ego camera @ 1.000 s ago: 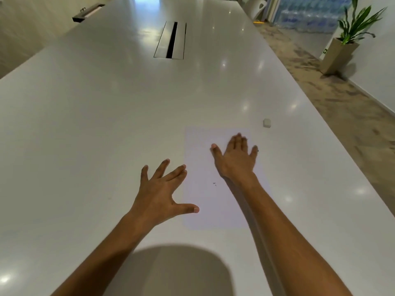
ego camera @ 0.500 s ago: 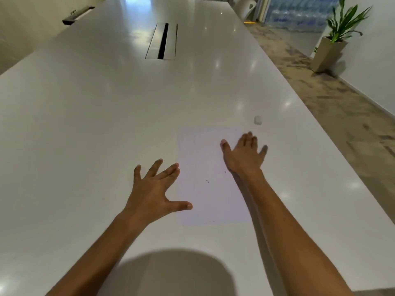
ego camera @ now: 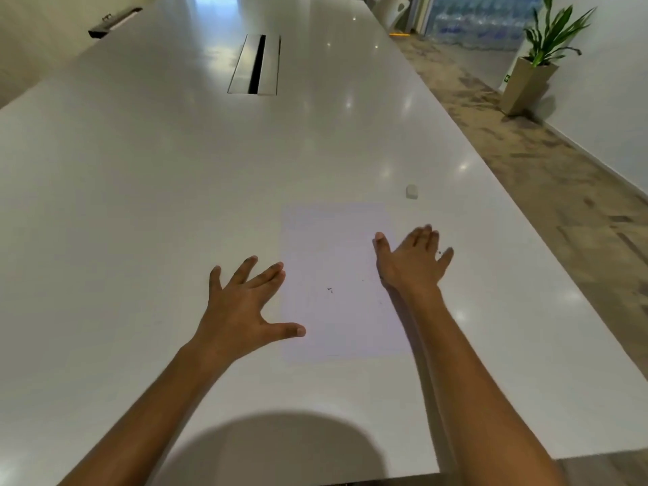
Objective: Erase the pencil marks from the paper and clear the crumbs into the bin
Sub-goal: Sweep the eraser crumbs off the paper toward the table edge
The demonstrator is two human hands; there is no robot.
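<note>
On the white table (ego camera: 140, 205) the paper (ego camera: 336, 275) is lying flat between both hands; the left hand (ego camera: 242, 310) is resting spread wide at its left edge; the right hand (ego camera: 410, 264) is lying flat, fingers straight, across its right edge; the eraser (ego camera: 411, 191) is sitting just beyond.

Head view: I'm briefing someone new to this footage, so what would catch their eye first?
Two bare hands with spread fingers: the left hand at the left edge of a pale sheet of paper, the right hand over its right edge. The long glossy white table fills most of the view. A small white eraser lies just beyond the paper's far right corner, and a few dark crumbs dot the sheet's middle.
</note>
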